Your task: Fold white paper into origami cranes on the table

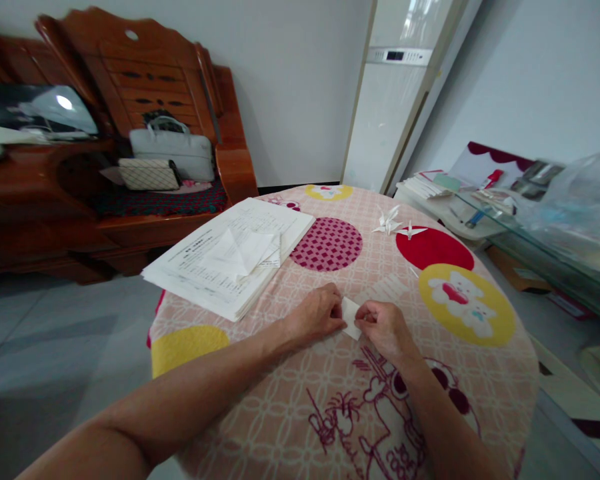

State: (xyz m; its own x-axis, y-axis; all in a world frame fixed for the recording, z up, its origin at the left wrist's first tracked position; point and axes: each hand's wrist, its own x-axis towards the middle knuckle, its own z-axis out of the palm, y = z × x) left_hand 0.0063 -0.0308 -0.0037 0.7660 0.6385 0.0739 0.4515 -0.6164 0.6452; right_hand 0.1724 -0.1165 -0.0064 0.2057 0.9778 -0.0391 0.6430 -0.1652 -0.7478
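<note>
A small folded piece of white paper (351,319) lies on the round table between my two hands. My left hand (320,312) pinches its left edge with fingers closed. From the right, my right hand (386,328) holds the opposite edge between thumb and fingertips. Just behind the hands is a pale printed slip of paper (387,288). Farther back sit several white folded paper cranes (389,220), one resting by the red circle of the tablecloth (275,400).
On the table's left side is a thick stack of printed papers (190,250) with loose white sheets (235,253) on top. A wooden bench (155,60) with bags (190,150) stands behind left. To the right, a glass shelf (530,247) carries papers and a plastic bag (565,200).
</note>
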